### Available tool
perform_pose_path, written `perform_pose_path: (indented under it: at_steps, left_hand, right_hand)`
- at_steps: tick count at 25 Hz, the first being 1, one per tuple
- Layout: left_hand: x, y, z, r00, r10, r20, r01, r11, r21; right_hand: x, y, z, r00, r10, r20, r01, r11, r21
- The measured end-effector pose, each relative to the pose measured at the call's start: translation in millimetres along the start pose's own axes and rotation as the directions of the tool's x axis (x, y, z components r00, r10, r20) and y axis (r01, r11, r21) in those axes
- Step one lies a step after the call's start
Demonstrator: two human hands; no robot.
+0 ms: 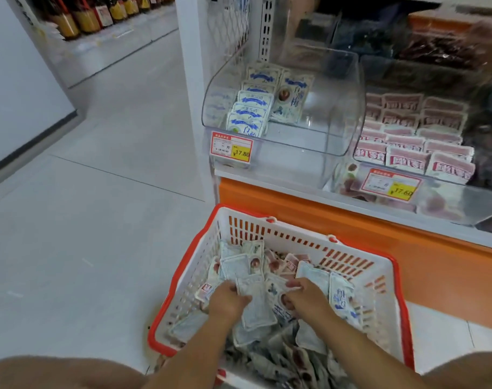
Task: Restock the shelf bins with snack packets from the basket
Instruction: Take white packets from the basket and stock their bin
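Head view: picking step, at 6 o'clock. Left hand (227,302) and right hand (305,298) down in basket (385,304), each grip closed around pale-blue snack packets (257,308). Next, probably: lifting bunch to half-empty clear bin (333,103) at 12 o'clock, matching the packets stacked there.

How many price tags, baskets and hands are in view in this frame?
Price tags: 2
Basket: 1
Hands: 2, the left hand and the right hand, each gripping snack packets inside the basket
Total: 5
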State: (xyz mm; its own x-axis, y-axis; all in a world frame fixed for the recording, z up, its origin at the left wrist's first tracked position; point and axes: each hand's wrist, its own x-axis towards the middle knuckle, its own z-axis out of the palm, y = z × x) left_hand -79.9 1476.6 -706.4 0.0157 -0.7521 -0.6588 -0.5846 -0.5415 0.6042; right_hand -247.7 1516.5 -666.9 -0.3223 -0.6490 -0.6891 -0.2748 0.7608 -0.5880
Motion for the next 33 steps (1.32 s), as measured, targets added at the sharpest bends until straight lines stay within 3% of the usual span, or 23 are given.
perform_pose_path:
  at_steps: [3,6,8,11,12,15,16,19,21,27,29,31,33]
  left_hand:
    - [-7.9,16.9,-9.4,1.0,-0.026,0.004,0.025,0.93,-0.366]
    - [-25.9,39.6,-19.5,0.989,-0.079,0.123,0.138,0.786,-0.603]
    - [-31.6,43.9,-26.7,0.969,-0.112,0.22,0.238,0.666,-0.707]
    - [-38.2,50.0,-38.4,0.951,-0.066,0.303,0.294,0.502,-0.813]
    - [-43.1,54.7,-41.4,0.953,-0.038,0.299,0.276,0.512,-0.813]
    - [-42.2,57.6,-43.3,0.986,0.071,0.152,0.017,0.859,-0.511]
    - [-42.7,57.2,-44.1,0.98,0.129,0.148,-0.058,0.911,-0.409]
    - [-40.9,53.3,-45.2,0.932,0.213,0.293,-0.063,0.893,-0.446]
    - [-41.6,53.4,-42.9,0.931,0.223,0.29,-0.031,0.838,-0.545]
    - [-45.9,60.1,-41.2,0.922,0.259,0.289,-0.022,0.778,-0.628]
    - [-47.3,60.8,-42.4,0.912,0.28,0.3,-0.012,0.75,-0.662]
    - [-51.4,66.1,-48.1,0.907,0.309,0.285,-0.04,0.739,-0.673]
    - [-57.4,80.3,-59.5,0.901,0.352,0.254,-0.114,0.756,-0.644]
  right_hand:
    - [-3.4,-4.2,-6.2,0.99,0.002,0.141,-0.02,0.991,0.13]
    - [-6.8,-3.7,-1.3,0.9,-0.201,0.388,0.158,0.977,0.14]
    - [-11.2,-11.8,-1.7,0.844,-0.311,0.437,0.272,0.95,0.151]
    - [-10.9,-19.7,-7.1,0.82,-0.367,0.438,0.398,0.917,0.023]
    - [-9.6,-20.7,-10.1,0.836,-0.377,0.399,0.404,0.915,0.019]
    - [-8.8,-20.8,-22.3,0.896,-0.348,0.277,0.272,0.921,0.279]
    - [-10.6,-21.5,-28.0,0.901,-0.35,0.258,0.243,0.897,0.368]
    - [-16.3,-23.5,-41.7,0.894,-0.381,0.236,0.224,0.836,0.5]
    - [-18.9,-23.7,-43.2,0.894,-0.38,0.239,0.209,0.824,0.526]
    - [-22.0,-29.4,-42.5,0.89,-0.359,0.281,0.097,0.752,0.652]
    - [-31.2,-37.4,-39.4,0.906,-0.355,0.229,0.174,0.807,0.564]
    - [-46.4,-52.1,-34.9,0.918,-0.396,0.021,0.359,0.85,0.385]
    - [-60.2,-68.5,-32.9,0.87,-0.475,-0.135,0.493,0.823,0.282]
